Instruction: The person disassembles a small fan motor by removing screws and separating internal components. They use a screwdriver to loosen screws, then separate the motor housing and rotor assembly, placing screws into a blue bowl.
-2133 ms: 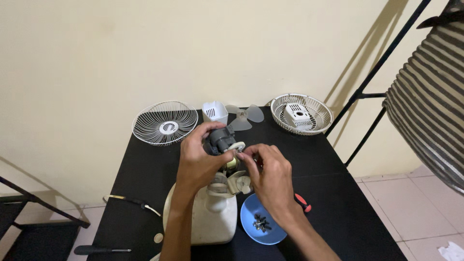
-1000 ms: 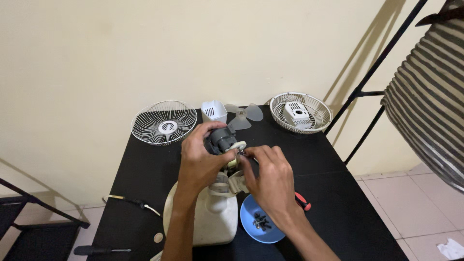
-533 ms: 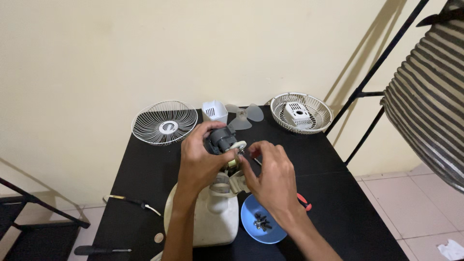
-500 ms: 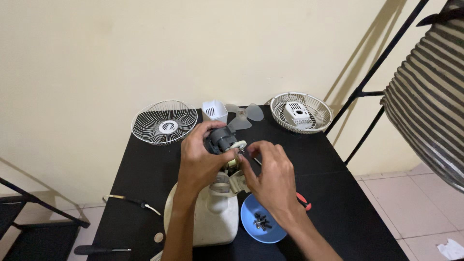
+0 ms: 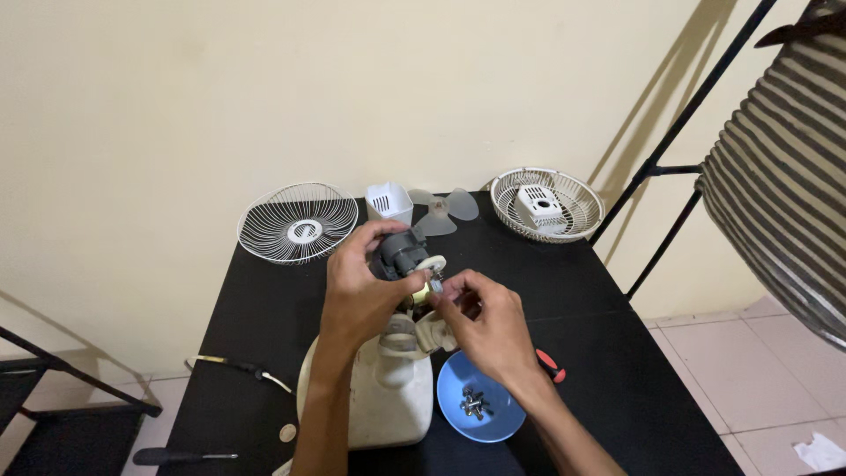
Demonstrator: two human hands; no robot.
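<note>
Pale yellow wall stands behind a black desk (image 5: pixel 264 317) that carries the parts of a taken-apart small fan. Near the middle of the desk, the left hand (image 5: pixel 359 286) is wrapped around a dark motor (image 5: pixel 401 254), its grip closed on the motor's body and holding it above the white fan base (image 5: pixel 379 392). The right hand (image 5: pixel 489 328) sits just beside it, thumb and forefinger pinched together at the motor's front end; the grip is nearly closed on something small there, too small to tell what it is. A blue bowl (image 5: pixel 476 407) with a few screws lies on the desk under the right wrist, touching or just beside the fan base. A red-handled tool (image 5: pixel 551 364) pokes out from behind that wrist. Along the back edge stand a white wire guard (image 5: pixel 298 222), a small white cover (image 5: pixel 389 202), a clear fan blade (image 5: pixel 442 210) and a second guard (image 5: pixel 546 204) with a white piece in it. A screwdriver (image 5: pixel 181 457) lies at the front left corner.
</note>
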